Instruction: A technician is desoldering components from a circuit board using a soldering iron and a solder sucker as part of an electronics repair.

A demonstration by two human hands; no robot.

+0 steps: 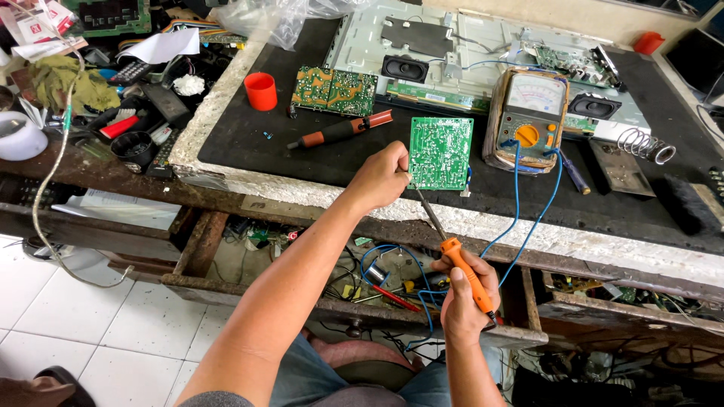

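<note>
Left hand (377,179) with fingers pinching the left edge of a green circuit board (440,153) on the dark table (249,143), right hand (465,295) fingers wrapped around an orange-handled soldering iron (455,252), tip at the board's lower corner, analogue multimeter (528,118) just right of it.

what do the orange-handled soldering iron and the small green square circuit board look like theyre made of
The orange-handled soldering iron, gripped in the right hand, seems to have a matte plastic handle and a dull grey metal shaft. The small green square circuit board, steadied by the left hand, looks like rigid laminate with a glossy green coating and pale metallic traces, probably fibreglass or resin.
</note>
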